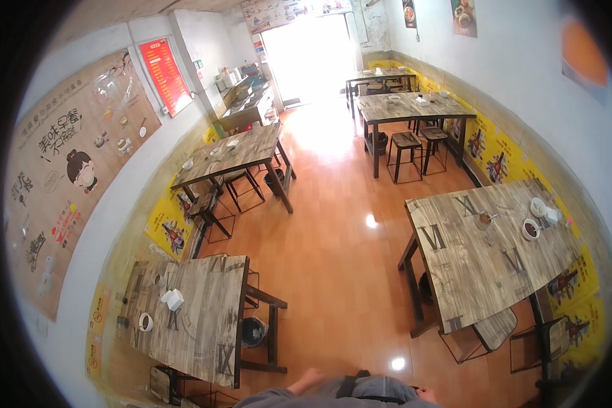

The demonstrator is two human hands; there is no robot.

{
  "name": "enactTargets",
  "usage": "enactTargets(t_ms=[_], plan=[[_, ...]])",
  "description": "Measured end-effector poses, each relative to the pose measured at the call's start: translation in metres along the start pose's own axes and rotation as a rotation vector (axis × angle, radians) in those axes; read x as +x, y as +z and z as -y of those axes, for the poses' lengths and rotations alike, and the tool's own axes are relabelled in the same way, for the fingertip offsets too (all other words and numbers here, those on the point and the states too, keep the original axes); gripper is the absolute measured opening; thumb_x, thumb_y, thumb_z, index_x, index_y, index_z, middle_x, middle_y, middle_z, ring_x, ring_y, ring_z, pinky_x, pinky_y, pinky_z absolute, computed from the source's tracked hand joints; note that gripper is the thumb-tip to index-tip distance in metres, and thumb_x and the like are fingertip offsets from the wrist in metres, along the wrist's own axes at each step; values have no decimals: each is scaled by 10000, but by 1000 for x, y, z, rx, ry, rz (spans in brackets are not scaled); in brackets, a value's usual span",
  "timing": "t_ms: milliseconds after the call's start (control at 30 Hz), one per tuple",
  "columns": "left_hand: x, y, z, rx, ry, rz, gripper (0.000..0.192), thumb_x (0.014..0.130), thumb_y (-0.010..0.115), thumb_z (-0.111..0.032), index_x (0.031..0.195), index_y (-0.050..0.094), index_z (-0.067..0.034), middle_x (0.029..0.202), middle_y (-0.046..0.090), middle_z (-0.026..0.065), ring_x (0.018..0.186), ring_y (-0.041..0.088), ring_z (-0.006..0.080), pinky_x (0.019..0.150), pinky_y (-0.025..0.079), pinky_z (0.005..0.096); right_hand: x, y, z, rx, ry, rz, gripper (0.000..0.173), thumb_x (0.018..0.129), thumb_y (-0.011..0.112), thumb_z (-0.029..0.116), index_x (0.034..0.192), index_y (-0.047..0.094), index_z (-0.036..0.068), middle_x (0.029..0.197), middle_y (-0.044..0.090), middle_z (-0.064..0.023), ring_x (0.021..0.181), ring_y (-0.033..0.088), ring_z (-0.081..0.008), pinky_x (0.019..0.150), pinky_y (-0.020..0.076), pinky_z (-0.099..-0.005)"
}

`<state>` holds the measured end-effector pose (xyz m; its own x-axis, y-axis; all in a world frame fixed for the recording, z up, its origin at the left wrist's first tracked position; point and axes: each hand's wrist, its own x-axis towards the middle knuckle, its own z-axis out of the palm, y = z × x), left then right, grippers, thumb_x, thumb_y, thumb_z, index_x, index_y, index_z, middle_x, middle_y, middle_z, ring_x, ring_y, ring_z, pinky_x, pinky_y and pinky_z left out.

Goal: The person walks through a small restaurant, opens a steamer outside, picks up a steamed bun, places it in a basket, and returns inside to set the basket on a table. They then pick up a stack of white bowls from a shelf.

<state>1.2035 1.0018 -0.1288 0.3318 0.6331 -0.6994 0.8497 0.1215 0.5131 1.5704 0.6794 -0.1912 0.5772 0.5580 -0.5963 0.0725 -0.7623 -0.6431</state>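
Note:
My left hand [312,377] is low at the bottom edge, beside my grey-clad body, its fingers too blurred to make out. Only part of my right hand [427,394] shows at my other side. Neither hand touches a table. Nearest my left hand is a wood-topped table [204,316] with a white cup of dark contents [146,322], a white napkin holder [172,299] and a small glass jar [158,280]. Across the aisle, another table [469,275] carries a jar with a spoon [484,219], a white cup of dark sauce [531,229] and a white bowl [538,207].
Between the tables runs an orange tiled floor [326,245] towards a bright doorway [308,61]. Metal-legged stools [494,329] stand partly under the tables. A lined black bin [254,331] sits by the left table. Farther off are more tables [250,148] and a counter [245,107].

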Motion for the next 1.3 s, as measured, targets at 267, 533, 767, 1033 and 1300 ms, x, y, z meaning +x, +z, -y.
enactTargets(t_ms=[267,533,767,1033,1300], plan=[[63,-29,-9,-23,-14,-35,303,827,584,-283,823,732,-18,702,697,69,592,647,165,578,517,311,69,-14,99,-90,34,-12,327,823,604,297,954,702,14,826,698,-155,773,664,-238,700,521,-373],[79,-53,-55,-213,-162,-62,316,834,601,-288,844,729,0,741,708,88,680,668,172,622,521,316,183,-31,223,-205,-200,154,284,765,615,266,860,728,24,799,693,-189,792,687,-291,744,537,-393],[112,-61,-87,-309,-267,-193,338,839,602,-323,909,733,-20,845,721,113,762,683,216,719,527,348,279,-40,302,-364,-194,248,296,756,617,288,858,729,34,822,690,-199,820,687,-328,765,538,-392],[215,-138,-100,-45,-196,-142,333,813,600,-308,918,722,-17,803,719,117,784,688,212,737,525,352,357,-12,357,-251,-104,273,194,822,600,125,800,698,-41,617,618,-53,511,578,-129,507,501,-284],[358,-310,-122,-245,-57,-145,232,856,580,-174,885,717,10,757,690,88,663,646,141,580,517,277,358,2,480,-29,258,150,252,801,657,208,840,725,-32,748,713,-99,724,695,-180,667,543,-320]])
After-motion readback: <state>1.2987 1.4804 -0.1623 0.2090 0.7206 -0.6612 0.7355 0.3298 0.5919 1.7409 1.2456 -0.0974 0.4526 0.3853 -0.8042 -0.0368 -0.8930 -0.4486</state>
